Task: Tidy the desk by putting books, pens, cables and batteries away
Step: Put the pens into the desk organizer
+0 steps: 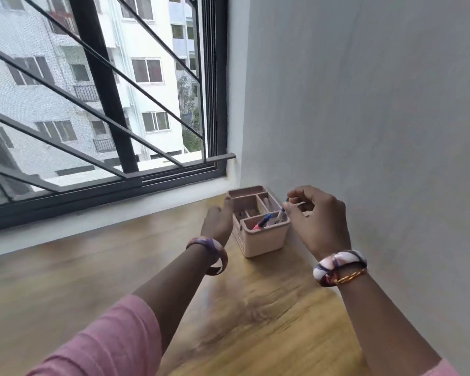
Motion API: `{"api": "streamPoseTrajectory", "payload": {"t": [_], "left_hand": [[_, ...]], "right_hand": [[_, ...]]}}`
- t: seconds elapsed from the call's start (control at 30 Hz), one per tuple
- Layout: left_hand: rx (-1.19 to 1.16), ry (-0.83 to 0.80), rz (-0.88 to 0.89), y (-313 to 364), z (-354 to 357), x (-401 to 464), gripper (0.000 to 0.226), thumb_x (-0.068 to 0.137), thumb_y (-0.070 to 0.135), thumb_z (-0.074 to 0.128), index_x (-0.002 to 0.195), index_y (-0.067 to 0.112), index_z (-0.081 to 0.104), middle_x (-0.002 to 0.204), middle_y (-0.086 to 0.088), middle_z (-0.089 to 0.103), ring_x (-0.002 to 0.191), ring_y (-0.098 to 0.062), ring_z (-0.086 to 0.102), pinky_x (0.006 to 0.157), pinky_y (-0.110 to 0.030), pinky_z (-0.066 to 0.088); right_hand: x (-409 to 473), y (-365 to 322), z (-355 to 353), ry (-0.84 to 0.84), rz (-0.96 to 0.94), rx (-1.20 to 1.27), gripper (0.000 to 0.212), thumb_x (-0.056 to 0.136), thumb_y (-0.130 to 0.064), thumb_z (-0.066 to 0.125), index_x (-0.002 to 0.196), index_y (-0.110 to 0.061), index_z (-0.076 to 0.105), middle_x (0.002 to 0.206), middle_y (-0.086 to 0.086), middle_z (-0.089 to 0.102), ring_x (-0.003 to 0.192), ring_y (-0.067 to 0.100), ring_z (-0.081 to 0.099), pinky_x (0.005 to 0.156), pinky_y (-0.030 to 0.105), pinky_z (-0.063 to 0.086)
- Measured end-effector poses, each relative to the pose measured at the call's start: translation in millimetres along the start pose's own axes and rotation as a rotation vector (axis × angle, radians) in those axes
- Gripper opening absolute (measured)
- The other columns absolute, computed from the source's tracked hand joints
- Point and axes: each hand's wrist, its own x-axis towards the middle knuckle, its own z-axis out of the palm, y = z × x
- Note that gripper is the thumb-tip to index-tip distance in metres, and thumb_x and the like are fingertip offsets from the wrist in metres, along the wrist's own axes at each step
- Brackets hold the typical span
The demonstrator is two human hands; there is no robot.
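Fingers point(292, 210) of the right hand point(319, 218) pinch the top of a slim blue pen point(282, 211) (light, stiff, likely slippery) entering the pink plastic organiser point(263, 240) on the wooden surface point(255, 308), while the left hand point(219, 221) hovers relaxed beside it, holding nothing.

Daylight enters through the window point(101, 99) at upper left; the scene is evenly bright with no harsh glare. Wall point(377, 104) lit flat and soft. Desk point(255, 302) carries a pale sheen. Motion blur smears the desk grain and the left hand point(219, 222). Wide-angle distortion tilts the window bars and frame lines.
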Motion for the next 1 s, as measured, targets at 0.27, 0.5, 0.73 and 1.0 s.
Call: {"api": "streamPoseTrajectory", "payload": {"t": [0.27, 0.5, 0.73, 1.0], "left_hand": [[-0.242, -0.230, -0.147, -3, 18, -11, 0.066, 0.096, 0.052, 0.015, 0.141, 0.006, 0.029, 0.141, -0.019, 0.041, 0.129, -0.030, 0.041, 0.104, -0.036, 0.034], [-0.004, -0.267, -0.035, -21, -42, -26, 0.021, 0.095, 0.026, 0.047, 0.104, 0.008, 0.051, 0.101, -0.009, 0.047, 0.097, -0.021, 0.046, 0.078, -0.032, 0.045], [0.170, -0.201, 0.000, -56, -208, -87, 0.018, 0.094, 0.020, 0.050, 0.106, 0.009, 0.057, 0.097, -0.003, 0.058, 0.086, -0.012, 0.055, 0.068, -0.022, 0.046], [0.262, 0.199, -0.142, -130, -409, -182, 0.012, 0.092, 0.016, 0.053, 0.081, 0.015, 0.057, 0.087, -0.005, 0.058, 0.075, -0.012, 0.054, 0.059, -0.022, 0.041]], "right_hand": [[-13, 4, -9, 0.095, -0.043, -0.023, 0.005, 0.080, -0.012, 0.069, 0.084, -0.010, 0.071, 0.079, 0.005, 0.071, 0.068, 0.018, 0.064, 0.062, 0.027, 0.051], [-31, -27, 0, 0.029, -0.081, 0.023, 0.007, 0.080, -0.010, 0.069, 0.086, -0.009, 0.072, 0.084, 0.007, 0.072, 0.071, 0.014, 0.062, 0.061, 0.012, 0.042], [-82, -111, 66, -0.296, -0.167, 0.173, 0.009, 0.078, -0.011, 0.071, 0.081, -0.018, 0.071, 0.067, -0.011, 0.062, 0.063, 0.003, 0.061, 0.061, 0.011, 0.049], [-179, -221, 182, -0.906, -0.332, 0.200, 0.008, 0.078, -0.019, 0.069, 0.075, -0.027, 0.068, 0.072, -0.012, 0.067, 0.067, 0.006, 0.062, 0.064, 0.020, 0.050]]}}
